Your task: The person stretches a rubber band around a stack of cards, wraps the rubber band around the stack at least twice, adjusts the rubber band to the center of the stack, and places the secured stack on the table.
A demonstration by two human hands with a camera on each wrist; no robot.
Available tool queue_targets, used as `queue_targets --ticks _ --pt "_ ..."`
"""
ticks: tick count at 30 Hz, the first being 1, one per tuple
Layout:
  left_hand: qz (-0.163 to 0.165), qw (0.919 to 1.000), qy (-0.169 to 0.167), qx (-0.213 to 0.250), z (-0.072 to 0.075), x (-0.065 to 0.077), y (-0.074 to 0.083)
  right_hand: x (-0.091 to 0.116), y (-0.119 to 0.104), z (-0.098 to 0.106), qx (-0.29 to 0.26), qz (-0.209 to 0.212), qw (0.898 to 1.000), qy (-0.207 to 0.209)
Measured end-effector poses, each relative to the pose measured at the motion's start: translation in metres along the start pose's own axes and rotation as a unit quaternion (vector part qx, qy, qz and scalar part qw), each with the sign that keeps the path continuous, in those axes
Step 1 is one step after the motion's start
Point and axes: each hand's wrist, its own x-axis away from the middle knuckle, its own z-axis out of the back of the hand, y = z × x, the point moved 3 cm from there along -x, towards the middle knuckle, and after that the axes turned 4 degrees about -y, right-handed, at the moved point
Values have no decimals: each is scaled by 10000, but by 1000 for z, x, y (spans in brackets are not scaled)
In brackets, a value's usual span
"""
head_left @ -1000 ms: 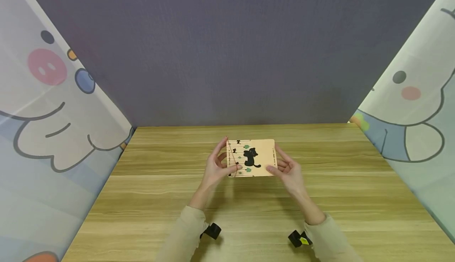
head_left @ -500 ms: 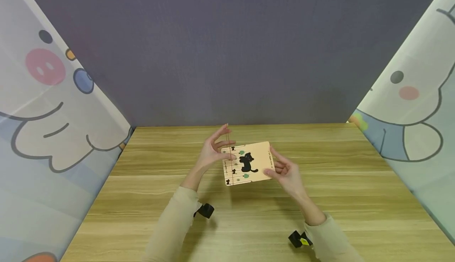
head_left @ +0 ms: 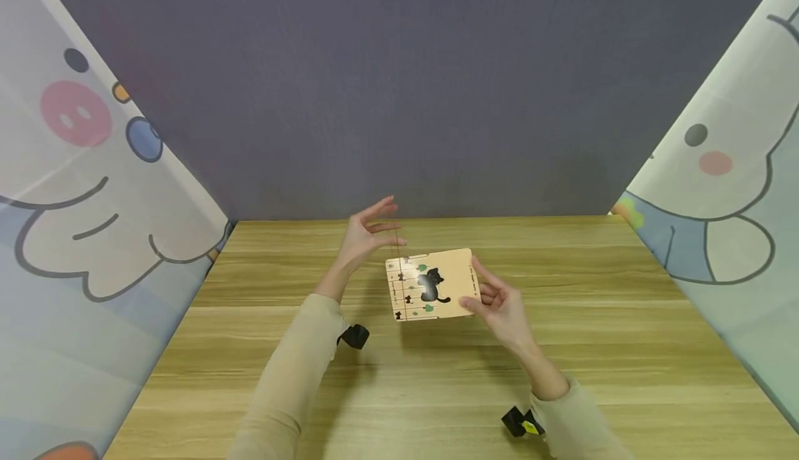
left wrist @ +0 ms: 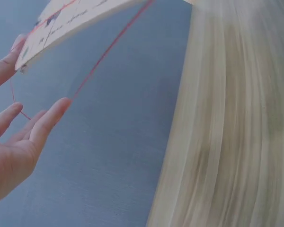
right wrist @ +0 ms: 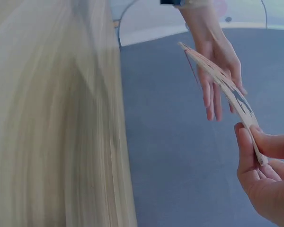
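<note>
A thin cream booklet (head_left: pixel 460 276), printed with a black cat and green leaves, is held tilted above the table. My right hand (head_left: pixel 507 313) pinches its right end, thumb on the front and fingers behind, as the right wrist view shows too. Around the left part runs a thin red cord (head_left: pixel 402 293). Up and left of the booklet, my left hand (head_left: pixel 365 236) has its fingers extended and apart. In the left wrist view the cord (left wrist: pixel 109 50) stretches taut from a fingertip of that hand to the booklet (left wrist: pixel 75 18), with another strand passing by the other fingers.
Beneath both hands lies a wood-grain table (head_left: pixel 624 321). A dark grey panel (head_left: pixel 418 92) rises behind it, and cartoon-printed curtains (head_left: pixel 81 252) flank both sides. Black wrist camera mounts (head_left: pixel 356 336) hang beside the sleeves.
My left hand has left the booklet's left edge and moved up and away, drawing the red cord out. The booklet has tilted and shifted slightly left; my right hand keeps its grip.
</note>
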Motion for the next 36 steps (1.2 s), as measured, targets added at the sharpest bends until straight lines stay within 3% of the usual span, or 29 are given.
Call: queue_targets --ticks 5,6,8,12,13,19,23,27,31,36 --pt "217 9994 259 -77 -1 -1 -8 -4 -1 1 69 -26 10000 44" --pt "134 9996 253 -83 3 -5 -21 -4 -1 1 95 -56 9999 39" --pt "107 9992 356 -160 1 -6 -22 -4 0 2 169 -134 9998 47" --pt "-38 9984 439 -347 -2 -8 -17 -1 3 5 276 -162 9995 22" --pt "24 9980 494 -403 -7 -5 -4 0 4 6 281 -162 9995 2" --pt "151 9965 298 -772 -10 -9 3 2 4 8 165 -95 9998 -44" --pt "444 9883 73 -1454 -10 -11 4 2 5 8 170 -73 9997 -146" --pt "422 9806 -71 -1911 -9 -13 3 4 6 9 145 -148 9997 -155" --pt "234 9812 -213 -1906 -9 -15 3 6 7 10 153 -201 9996 -117" --pt "285 9857 -664 -1525 -11 -16 2 6 7 12 153 -105 9997 -152"
